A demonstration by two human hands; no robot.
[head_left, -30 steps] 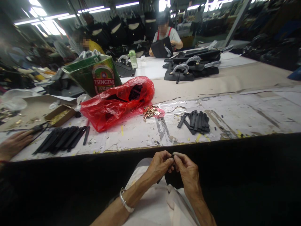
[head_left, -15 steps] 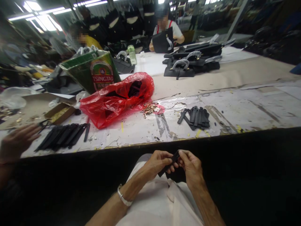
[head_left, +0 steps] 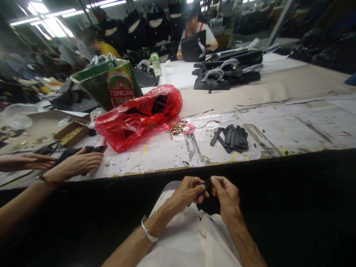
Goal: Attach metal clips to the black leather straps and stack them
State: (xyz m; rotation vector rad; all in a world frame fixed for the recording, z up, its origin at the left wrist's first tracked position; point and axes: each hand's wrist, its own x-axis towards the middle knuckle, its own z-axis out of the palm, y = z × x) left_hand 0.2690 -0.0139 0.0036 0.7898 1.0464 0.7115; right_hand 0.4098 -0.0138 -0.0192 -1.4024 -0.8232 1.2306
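Above my lap, my left hand [head_left: 191, 191] and my right hand [head_left: 226, 190] are closed on one black strap piece [head_left: 207, 183]. Fingers of both hands cover most of it; only a short dark stretch shows between them. On the table edge beyond lies a pile of similar black strap pieces [head_left: 233, 137]. To its left a heap of small gold-coloured metal fittings [head_left: 179, 127] rests beside a red plastic bag [head_left: 130, 122] with dark pieces inside.
At the left, a co-worker's hands [head_left: 79, 162] lie over a row of black straps [head_left: 96, 149]. A small box of gold-coloured bits [head_left: 71, 134] and a green Tsingtao carton [head_left: 108, 81] stand behind. Black handbags [head_left: 214, 79] are stacked farther back, near a seated person [head_left: 207, 33].
A co-worker's hands have come in from the left onto the row of straps. My left fingers have shifted slightly along the strap piece, covering more of it.
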